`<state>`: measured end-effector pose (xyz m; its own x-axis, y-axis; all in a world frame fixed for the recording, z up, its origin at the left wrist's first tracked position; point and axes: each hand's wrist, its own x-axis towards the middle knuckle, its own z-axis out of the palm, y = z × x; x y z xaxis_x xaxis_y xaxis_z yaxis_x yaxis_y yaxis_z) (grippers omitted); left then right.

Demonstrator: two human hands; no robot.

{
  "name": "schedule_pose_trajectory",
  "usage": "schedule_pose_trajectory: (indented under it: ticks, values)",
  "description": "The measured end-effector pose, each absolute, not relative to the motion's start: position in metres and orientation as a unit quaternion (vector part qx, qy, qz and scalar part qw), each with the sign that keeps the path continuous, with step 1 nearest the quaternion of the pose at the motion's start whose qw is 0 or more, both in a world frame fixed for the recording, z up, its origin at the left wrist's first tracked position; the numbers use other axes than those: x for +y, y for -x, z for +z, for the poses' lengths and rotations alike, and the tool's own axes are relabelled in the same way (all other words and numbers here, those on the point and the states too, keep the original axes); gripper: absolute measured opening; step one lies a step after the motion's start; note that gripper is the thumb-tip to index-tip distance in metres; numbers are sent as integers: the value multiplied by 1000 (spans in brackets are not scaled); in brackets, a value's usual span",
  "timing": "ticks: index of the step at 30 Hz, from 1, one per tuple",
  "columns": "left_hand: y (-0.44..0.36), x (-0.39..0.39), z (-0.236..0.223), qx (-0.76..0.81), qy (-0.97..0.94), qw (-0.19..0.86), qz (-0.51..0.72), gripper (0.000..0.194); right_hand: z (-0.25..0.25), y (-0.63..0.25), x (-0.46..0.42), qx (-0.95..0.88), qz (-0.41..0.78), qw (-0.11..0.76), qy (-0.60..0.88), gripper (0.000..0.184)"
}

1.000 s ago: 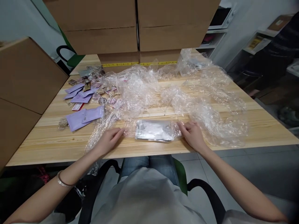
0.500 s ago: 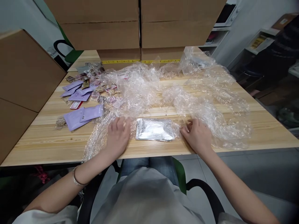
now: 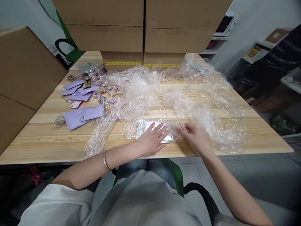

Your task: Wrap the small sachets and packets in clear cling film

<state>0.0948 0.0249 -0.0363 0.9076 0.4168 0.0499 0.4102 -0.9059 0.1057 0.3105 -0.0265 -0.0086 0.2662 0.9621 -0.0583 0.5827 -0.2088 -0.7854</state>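
Note:
A flat silver foil pouch point(image 3: 142, 125) lies near the front edge of the table with clear plastic film around it. My left hand point(image 3: 151, 139) rests flat across the pouch, fingers spread, hiding much of it. To its right, my right hand point(image 3: 194, 135) pinches the crinkled clear film point(image 3: 176, 128) beside the pouch's right end. More clear plastic wrap point(image 3: 209, 117) spreads over the table beyond my right hand. A bunched strip of wrap point(image 3: 100, 136) trails to the left of the pouch.
Purple packets point(image 3: 74, 118) and small bagged items point(image 3: 110, 91) lie on the left of the wooden table point(image 3: 51, 138). Large cardboard boxes point(image 3: 105, 37) stand at the back, and another box point(image 3: 25, 69) at the left. A person in dark clothing point(image 3: 277, 59) is at the right.
My left hand has moved right, from beside the pouch onto its top. My right hand has shifted slightly left and closed on the film at the pouch's right end.

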Motion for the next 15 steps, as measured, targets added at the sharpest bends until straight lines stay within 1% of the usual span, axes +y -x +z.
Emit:
schedule_pose_trajectory:
  ticks: [2, 5, 7, 9, 11, 12, 14, 15]
  values:
    - [-95, 24, -36, 212, -975, 44, 43, 58, -18, -293, -29, -526, 258, 391, 710, 42]
    - [-95, 25, -36, 208, -974, 65, 60, 51, -36, -269, -28, -555, 205, 393, 704, 38]
    - [-95, 28, -35, 204, -966, 124, 97, 40, -46, -260, -25, -612, 166, 385, 671, 39]
    - [-94, 32, -34, 204, -941, 216, 161, 32, -52, -258, -22, -688, 129, 379, 605, 41]
    - [-92, 35, -34, 221, -902, 295, 226, 30, -53, -260, -19, -750, 109, 353, 548, 45]
    - [-90, 35, -34, 232, -885, 317, 251, 30, -52, -261, -18, -772, 107, 332, 532, 47]
    - [-84, 33, -32, 251, -871, 316, 280, 31, -50, -262, -18, -800, 109, 286, 516, 54]
    - [-79, 31, -31, 257, -874, 291, 292, 30, -49, -263, -19, -811, 106, 265, 511, 59]
